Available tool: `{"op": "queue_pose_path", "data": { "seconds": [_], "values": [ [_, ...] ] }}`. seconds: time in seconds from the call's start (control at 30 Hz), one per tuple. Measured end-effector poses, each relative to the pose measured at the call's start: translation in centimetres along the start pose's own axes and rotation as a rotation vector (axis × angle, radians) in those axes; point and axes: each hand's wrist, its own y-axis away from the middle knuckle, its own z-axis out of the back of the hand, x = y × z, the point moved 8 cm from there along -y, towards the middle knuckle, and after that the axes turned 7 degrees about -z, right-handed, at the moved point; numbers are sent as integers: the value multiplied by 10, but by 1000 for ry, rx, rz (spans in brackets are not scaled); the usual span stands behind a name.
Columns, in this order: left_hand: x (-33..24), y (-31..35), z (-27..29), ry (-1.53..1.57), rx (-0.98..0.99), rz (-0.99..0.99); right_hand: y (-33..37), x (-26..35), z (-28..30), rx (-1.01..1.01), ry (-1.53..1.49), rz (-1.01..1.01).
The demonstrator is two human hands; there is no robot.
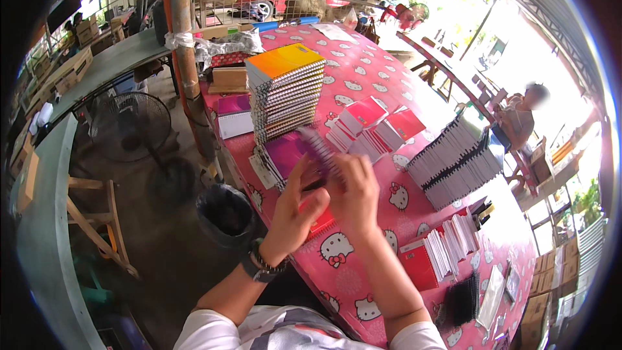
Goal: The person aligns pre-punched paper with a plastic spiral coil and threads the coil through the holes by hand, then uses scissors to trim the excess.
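Observation:
Both my hands are raised over the near left edge of the table around a small purple spiral notebook point(317, 149), tilted up and blurred. My right hand point(355, 188) grips its spiral side with bent fingers. My left hand point(295, 204), a dark watch on its wrist, holds its lower left part, thumb spread; its fingertips are partly hidden. Behind the hands lies a purple notebook point(284, 154) at the foot of a tall stack of spiral notebooks with an orange-yellow cover point(288, 59). Below my hands, a red notebook point(319, 221) shows in part.
Red-covered booklets point(363, 115) stand mid-table on the pink patterned cloth point(350, 279). To their right rise tall stacks of wire-bound notebooks point(447, 162). More red booklets point(421, 266) and black binding combs point(461, 301) lie near right. A black bin point(225, 214) and a fan point(129, 126) stand left.

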Motion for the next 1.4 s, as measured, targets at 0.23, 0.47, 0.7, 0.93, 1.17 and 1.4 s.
{"op": "queue_pose_path", "data": {
  "seconds": [0.23, 0.47, 0.7, 0.93, 1.17, 1.4],
  "values": [
    [23, -67, 48, -475, 56, -115, 33, 47, 47, 517, -510, -118],
    [87, -127, 25, -1455, 474, -234, 40, 137, 163, 591, -1595, 443],
    [101, -92, 7, -1494, 495, -393, 78, 127, 152, 860, -1345, 449],
    [83, -77, -8, -1354, 744, -105, 121, 30, 113, 399, -977, -235],
    [16, -122, -8, -1110, 493, -300, 157, 1, 125, 217, -1027, -407],
    [-37, -59, -110, -1245, 1110, -1044, 171, -8, 120, 232, -971, -431]
  ]
}}
